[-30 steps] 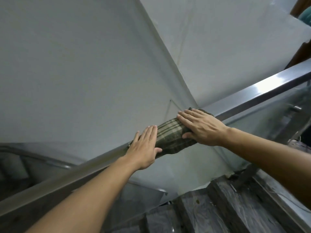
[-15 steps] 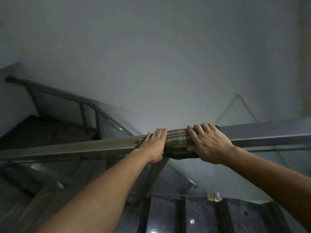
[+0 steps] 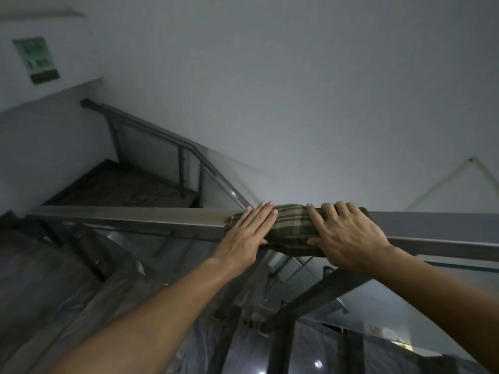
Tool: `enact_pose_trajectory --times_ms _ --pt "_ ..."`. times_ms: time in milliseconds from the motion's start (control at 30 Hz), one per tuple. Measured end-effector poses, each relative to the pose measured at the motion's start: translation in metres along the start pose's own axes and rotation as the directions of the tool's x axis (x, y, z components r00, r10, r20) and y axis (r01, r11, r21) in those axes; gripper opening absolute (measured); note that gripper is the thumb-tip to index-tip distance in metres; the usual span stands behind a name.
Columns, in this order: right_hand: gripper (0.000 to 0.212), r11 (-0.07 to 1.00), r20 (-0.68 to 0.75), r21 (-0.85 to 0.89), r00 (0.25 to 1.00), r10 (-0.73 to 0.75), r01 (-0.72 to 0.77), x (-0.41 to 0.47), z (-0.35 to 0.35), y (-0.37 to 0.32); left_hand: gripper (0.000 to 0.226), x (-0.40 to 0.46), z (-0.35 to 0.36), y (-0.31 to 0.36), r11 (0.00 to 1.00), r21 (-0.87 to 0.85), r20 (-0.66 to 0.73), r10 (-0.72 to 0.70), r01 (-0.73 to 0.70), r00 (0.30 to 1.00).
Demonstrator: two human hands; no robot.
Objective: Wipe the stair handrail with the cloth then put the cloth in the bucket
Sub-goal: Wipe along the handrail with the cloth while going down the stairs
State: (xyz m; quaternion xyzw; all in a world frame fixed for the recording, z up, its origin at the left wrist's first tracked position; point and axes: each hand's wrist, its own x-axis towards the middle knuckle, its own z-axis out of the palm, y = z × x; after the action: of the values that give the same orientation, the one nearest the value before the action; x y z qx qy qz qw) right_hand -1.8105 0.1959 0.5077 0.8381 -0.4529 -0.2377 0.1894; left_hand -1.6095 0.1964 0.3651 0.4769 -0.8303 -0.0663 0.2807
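A green plaid cloth (image 3: 293, 226) is draped over the flat metal handrail (image 3: 135, 218), which crosses the view from left to right. My left hand (image 3: 249, 233) lies flat on the cloth's left end, fingers straight and thumb under the rail's near edge. My right hand (image 3: 345, 236) presses the cloth's right end, fingers curled over the top. No bucket is in view.
Glass panels (image 3: 224, 190) and dark metal posts (image 3: 310, 295) hang below the rail. Plastic-covered stairs (image 3: 54, 279) descend at the left to a landing (image 3: 127, 190), with a second handrail (image 3: 145, 125) beyond. A grey wall (image 3: 297, 90) stands behind; a green sign (image 3: 36, 60) hangs upper left.
The view has swung left and down, so the rail now looks level and the lower stairs show. Both hands have stayed on the cloth, moving along the rail with it.
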Motion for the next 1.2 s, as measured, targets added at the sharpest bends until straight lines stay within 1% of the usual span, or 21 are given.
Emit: enact_pose_trajectory --times_ms 67,133,200,300,467,567,800,1033,1200 --pt "0.074 1.0 -0.006 0.008 1.0 0.004 -0.004 0.018 0.0 -0.023 0.071 -0.025 0.014 -0.026 1.0 -0.019 -0.086 -0.018 0.016 0.996" --pt "0.074 1.0 0.0 0.011 1.0 -0.01 0.01 0.039 -0.002 -0.05 0.068 -0.04 0.022 -0.053 0.995 -0.064 -0.092 -0.078 0.072 0.993" --pt "0.073 0.999 0.018 0.0 0.999 -0.032 0.032 0.064 -0.004 -0.077 0.067 -0.051 0.02 -0.083 0.981 -0.131 -0.066 -0.152 0.143 0.986" --pt "0.072 0.999 0.029 -0.013 0.998 -0.052 0.053 0.104 -0.006 -0.12 0.07 -0.063 0.013 -0.133 0.951 -0.192 0.008 -0.246 0.243 0.969" --pt "0.072 0.998 0.029 -0.009 0.998 -0.064 0.064 0.164 -0.002 -0.181 0.076 -0.084 0.01 -0.209 0.917 -0.187 0.099 -0.34 0.353 0.935" --pt "0.071 0.998 0.021 -0.008 0.997 -0.069 0.069 0.192 -0.003 -0.214 0.077 -0.102 0.012 -0.249 0.908 -0.178 0.134 -0.36 0.379 0.923" --pt "0.065 0.995 0.003 0.016 0.995 -0.095 0.095 0.26 -0.004 -0.291 0.082 -0.144 0.012 -0.352 0.904 -0.175 0.18 -0.359 0.389 0.916" --pt "0.063 0.99 -0.029 0.078 0.993 -0.115 0.117 0.35 0.0 -0.389 0.081 -0.192 0.011 -0.471 0.878 -0.117 0.261 -0.423 0.464 0.867" --pt "0.064 0.987 -0.017 0.119 0.994 -0.11 0.111 0.419 0.001 -0.461 0.082 -0.229 0.015 -0.559 0.862 -0.077 0.309 -0.457 0.501 0.834"
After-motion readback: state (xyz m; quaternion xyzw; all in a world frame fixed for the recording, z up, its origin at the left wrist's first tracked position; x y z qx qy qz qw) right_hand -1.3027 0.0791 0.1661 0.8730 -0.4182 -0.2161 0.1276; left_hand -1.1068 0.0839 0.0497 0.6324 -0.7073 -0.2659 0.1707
